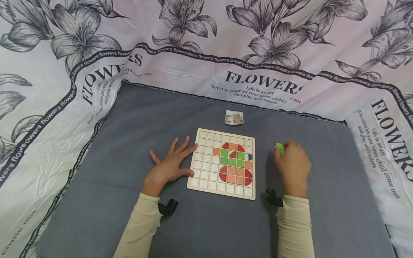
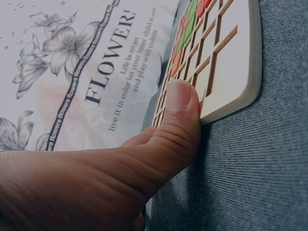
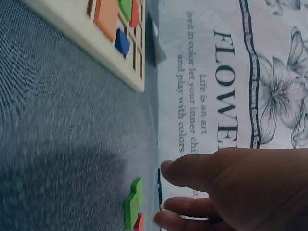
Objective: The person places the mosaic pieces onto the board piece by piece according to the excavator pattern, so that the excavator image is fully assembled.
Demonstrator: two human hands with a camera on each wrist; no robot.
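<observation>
A wooden grid board point(image 1: 203, 175) lies on the grey cloth, with red, orange and green tiles and a blue piece point(image 1: 250, 157) set in its cells. My left hand point(image 1: 169, 166) spreads its fingers at the board's left side; the thumb point(image 2: 178, 103) rests on the edge. To the right of the board, my right hand point(image 1: 294, 168) hovers at several loose tiles. Two green tiles point(image 3: 132, 204) and part of a red one point(image 3: 139, 222) show just beyond its fingertips in the right wrist view. Thumb and fingers stand apart there, with nothing visible between them.
A small printed picture card point(image 1: 234, 117) lies behind the board, showing a coloured pattern. Flower-printed fabric point(image 1: 193, 71) rises around the back and sides of the grey surface point(image 1: 113, 143).
</observation>
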